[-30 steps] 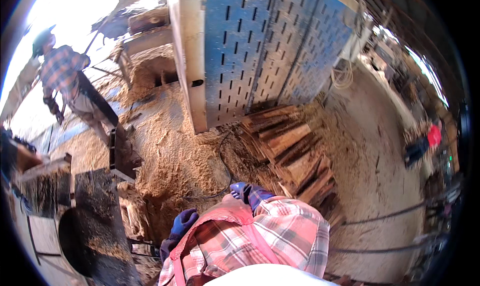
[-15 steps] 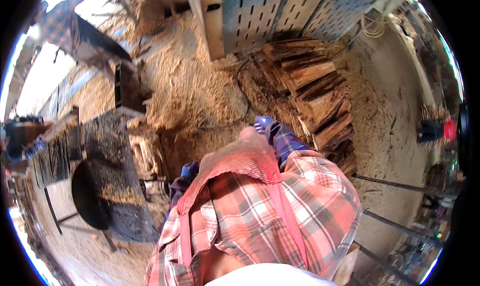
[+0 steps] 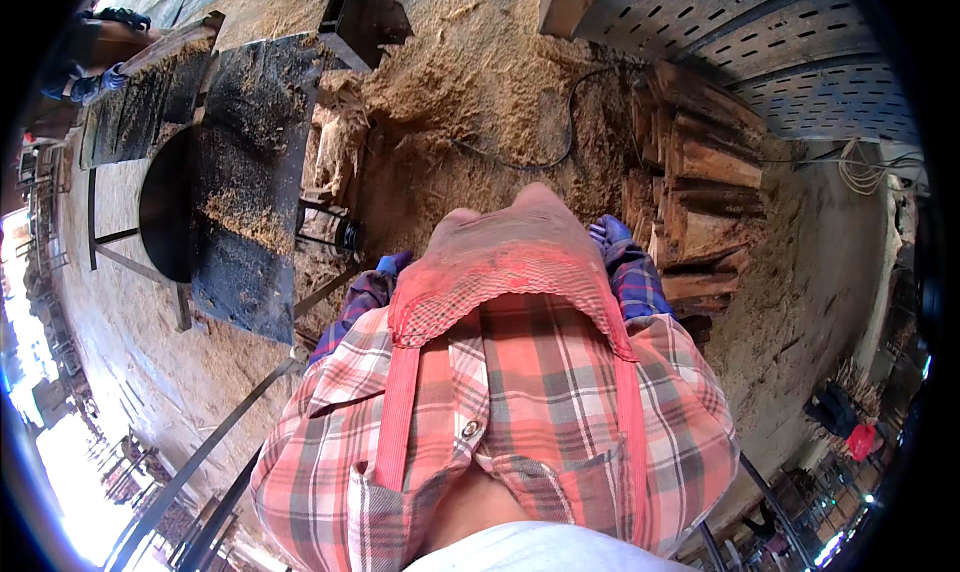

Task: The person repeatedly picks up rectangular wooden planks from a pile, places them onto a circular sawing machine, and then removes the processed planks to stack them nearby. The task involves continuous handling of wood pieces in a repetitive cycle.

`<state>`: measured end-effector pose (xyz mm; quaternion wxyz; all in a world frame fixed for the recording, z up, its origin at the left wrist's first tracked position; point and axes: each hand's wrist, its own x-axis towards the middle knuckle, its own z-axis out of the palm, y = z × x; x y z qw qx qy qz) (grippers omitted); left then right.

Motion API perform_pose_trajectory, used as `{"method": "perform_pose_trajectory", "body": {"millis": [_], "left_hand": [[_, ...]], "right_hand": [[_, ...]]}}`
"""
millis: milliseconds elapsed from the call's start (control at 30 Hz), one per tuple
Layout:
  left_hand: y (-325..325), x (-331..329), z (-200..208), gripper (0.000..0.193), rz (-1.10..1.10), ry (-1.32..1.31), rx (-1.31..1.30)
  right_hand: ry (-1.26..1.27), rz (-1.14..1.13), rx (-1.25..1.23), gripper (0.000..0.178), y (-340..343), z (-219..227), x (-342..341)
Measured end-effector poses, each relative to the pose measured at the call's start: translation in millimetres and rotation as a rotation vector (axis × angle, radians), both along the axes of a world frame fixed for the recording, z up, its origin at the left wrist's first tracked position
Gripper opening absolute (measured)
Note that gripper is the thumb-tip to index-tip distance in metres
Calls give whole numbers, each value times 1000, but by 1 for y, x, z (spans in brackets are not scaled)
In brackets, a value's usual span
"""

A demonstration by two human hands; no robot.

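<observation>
My right hand (image 3: 612,230), in a purple glove, hangs beside my apron, close to a stack of rough wood slabs (image 3: 715,162). Its fingers are loosely bent, and nothing shows in them. My left hand (image 3: 395,262), gloved in blue-purple, is low at the other side of the apron; its fingers are mostly hidden. The red checked apron (image 3: 500,262) covers my lap, soiled brown lower down. To the left stands a black metal table (image 3: 250,102) dusted with sawdust, a large dark round disc (image 3: 165,207) at its side.
Sawdust (image 3: 480,62) covers the ground ahead, crossed by a black cable (image 3: 570,132). A slotted metal panel (image 3: 720,32) rises at the upper right. Another person's gloved hand (image 3: 100,84) rests by a board at the upper left. Metal bars (image 3: 200,472) run behind me.
My view has swung left, so the black table and wood stack sit higher in it. My right hand has shifted toward the slabs and away from the apron's middle.
</observation>
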<state>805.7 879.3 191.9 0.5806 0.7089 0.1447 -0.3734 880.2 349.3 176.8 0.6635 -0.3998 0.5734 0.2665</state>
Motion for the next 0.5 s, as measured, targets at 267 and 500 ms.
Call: {"method": "perform_pose_trajectory", "body": {"millis": [267,500], "left_hand": [[-8,87,-37,15,-256,-474,112],[-16,124,-44,25,214,140,42]], "right_hand": [[-166,134,29,39,8,-11,58],[-647,1120,-415,34,-41,-48,43]]}}
